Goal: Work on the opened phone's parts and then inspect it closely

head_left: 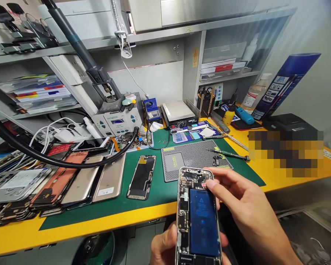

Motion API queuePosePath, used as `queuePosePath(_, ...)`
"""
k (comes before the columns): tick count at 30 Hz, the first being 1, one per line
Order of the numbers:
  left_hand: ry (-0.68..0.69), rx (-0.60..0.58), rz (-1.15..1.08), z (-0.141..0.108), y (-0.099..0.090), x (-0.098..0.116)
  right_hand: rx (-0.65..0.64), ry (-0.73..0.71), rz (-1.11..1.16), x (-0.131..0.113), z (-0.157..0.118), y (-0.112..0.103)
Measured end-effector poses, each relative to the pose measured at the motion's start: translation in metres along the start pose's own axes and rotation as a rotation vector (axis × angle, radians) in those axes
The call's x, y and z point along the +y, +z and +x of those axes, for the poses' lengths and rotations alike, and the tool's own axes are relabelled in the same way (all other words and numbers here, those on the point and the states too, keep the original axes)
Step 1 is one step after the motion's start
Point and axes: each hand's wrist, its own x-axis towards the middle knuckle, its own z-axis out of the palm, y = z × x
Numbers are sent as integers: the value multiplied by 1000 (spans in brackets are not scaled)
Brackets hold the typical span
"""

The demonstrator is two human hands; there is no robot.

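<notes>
An opened smartphone (pixel 184 217) is held upright in front of me, its inside facing me. The blue-looking battery (pixel 204 228) fills the right side of its frame, with circuit parts along the left and top. My left hand (pixel 165 243) is closed around the lower part of the phone, thumb on the left edge and fingertips showing at the right edge. My right hand (pixel 242 198) grips the upper right corner, with the thumb on the inner face near a small pink patch and the fingers behind. A detached phone screen (pixel 141 178) lies on the green mat.
A grey perforated mat (pixel 193 154) lies beyond the phone with a screwdriver (pixel 231 155) on it. Stacked phones and back covers (pixel 84 178) crowd the left. A thick black hose (pixel 71 163) arches over them from a rework station (pixel 118 121). A hot plate (pixel 180 114) stands behind.
</notes>
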Motion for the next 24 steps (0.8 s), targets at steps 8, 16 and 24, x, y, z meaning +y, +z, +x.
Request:
queuePosePath(8, -79, 30, -30, -1, -2, 4, -38, 1, 41, 2, 4, 3)
queuePosePath(16, -38, -7, -37, -1, 3, 2, -47, 14, 45, 7, 5, 4)
queuePosePath(24, -2, -4, -45, -2, 2, -1, -60, -9, 50, 5, 1, 3)
